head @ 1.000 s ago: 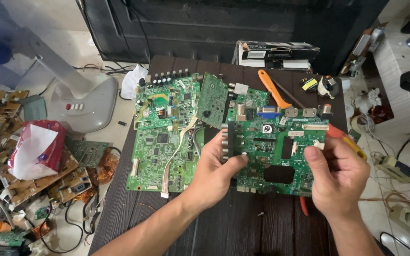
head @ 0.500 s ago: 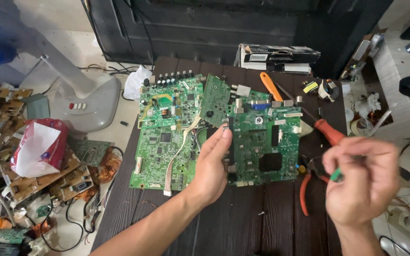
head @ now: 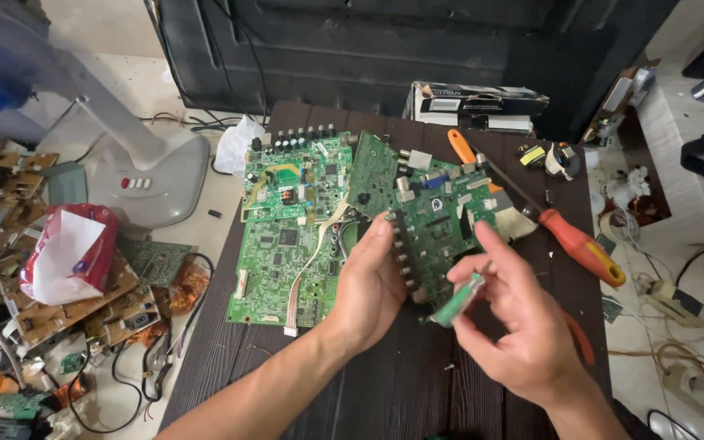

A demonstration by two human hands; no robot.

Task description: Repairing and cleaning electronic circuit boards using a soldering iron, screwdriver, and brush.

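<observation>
L hand (head: 368, 285) has its grip clamped on the left edge of a green circuit board (head: 442, 220), thumb on the face near the row of connectors, holding it tilted up off the dark wood worktop (head: 385, 391). R hand (head: 515, 326) is just right of and below that board, grip closed round a small green-handled tool (head: 459, 300) (looks like a small screwdriver, tip hidden so can't tell for sure), w/ the tool's end touching or nearly touching the board's lower edge.

Left of the held board, flat on the worktop: a larger green circuit board (head: 287, 236) w/ a pale ribbon cable (head: 313, 262) running down across it. Behind the held board, partly covered: an orange-handled tool (head: 461, 147). Right of the held board: a red-handled screwdriver (head: 580, 244) lying at a slant. Further back from the board, at the worktop's far edge, a long flat box (head: 474, 102).

Well left of the held board, on the floor: a grey fan base (head: 156, 171), a red and white packet (head: 67, 253), plus a heap of brown boards (head: 83, 301).
</observation>
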